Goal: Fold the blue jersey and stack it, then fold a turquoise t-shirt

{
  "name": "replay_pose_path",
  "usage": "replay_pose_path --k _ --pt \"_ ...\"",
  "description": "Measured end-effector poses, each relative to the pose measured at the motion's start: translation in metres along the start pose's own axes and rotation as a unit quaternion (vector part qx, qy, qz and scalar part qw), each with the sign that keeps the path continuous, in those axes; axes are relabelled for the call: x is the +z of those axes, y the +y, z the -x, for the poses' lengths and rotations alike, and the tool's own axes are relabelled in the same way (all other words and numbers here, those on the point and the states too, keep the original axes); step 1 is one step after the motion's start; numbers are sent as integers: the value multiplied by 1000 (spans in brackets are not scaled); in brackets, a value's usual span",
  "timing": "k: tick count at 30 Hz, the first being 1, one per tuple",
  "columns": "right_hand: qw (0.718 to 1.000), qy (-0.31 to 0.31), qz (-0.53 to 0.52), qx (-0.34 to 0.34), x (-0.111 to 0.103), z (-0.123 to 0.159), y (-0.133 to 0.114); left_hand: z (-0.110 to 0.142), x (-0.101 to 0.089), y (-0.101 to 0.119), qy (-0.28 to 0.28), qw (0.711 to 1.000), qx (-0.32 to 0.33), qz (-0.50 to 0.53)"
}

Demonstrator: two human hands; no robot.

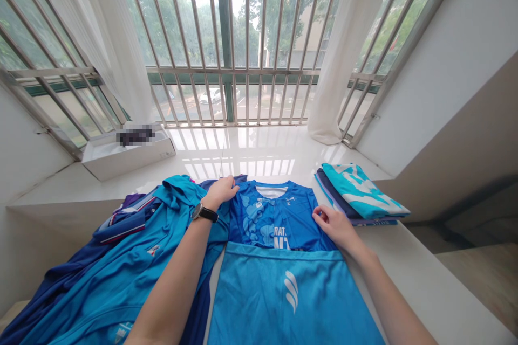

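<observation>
A blue printed jersey (275,215) lies flat on the white sill, its lower half folded toward me as a turquoise panel with a white logo (289,291). My left hand (220,192), with a black-strapped wristwatch (204,213), rests on the jersey's left shoulder. My right hand (334,226) sits at the jersey's right edge with its fingers curled. Whether those fingers pinch the cloth is hidden. To the left lies a crumpled heap of blue and turquoise shirts (121,259). A folded stack of patterned shirts (356,194) stands beyond my right hand.
A white open box (125,156) with a blurred dark item stands on the glossy white sill (238,153) at the back left. Metal window bars and white curtains rise behind the sill. The sill's front edge drops away on the right.
</observation>
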State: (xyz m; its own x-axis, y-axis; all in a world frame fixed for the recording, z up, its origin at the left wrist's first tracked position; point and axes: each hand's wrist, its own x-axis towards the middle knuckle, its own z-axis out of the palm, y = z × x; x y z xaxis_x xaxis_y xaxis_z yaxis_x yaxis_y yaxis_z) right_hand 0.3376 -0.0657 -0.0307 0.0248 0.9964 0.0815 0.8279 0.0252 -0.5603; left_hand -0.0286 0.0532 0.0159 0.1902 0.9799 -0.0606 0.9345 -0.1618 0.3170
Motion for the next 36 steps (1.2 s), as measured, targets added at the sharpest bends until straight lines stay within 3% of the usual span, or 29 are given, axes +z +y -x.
replay_pose_path --k 12,17,20,30,36 --pt "1000 -12 10 1 -2 0 0 -7 19 1 80 992 41 88" --pt "1000 -14 10 -1 -1 0 1 -5 5 -8 -13 994 12 105" --pt "1000 -13 12 -2 0 0 2 -2 0 -7 -35 997 -3 74" --pt "1000 -11 18 -5 0 -1 3 1 29 32 102 993 -60 28" --pt "999 -11 30 -6 0 -1 2 6 40 39 110 993 -30 13"
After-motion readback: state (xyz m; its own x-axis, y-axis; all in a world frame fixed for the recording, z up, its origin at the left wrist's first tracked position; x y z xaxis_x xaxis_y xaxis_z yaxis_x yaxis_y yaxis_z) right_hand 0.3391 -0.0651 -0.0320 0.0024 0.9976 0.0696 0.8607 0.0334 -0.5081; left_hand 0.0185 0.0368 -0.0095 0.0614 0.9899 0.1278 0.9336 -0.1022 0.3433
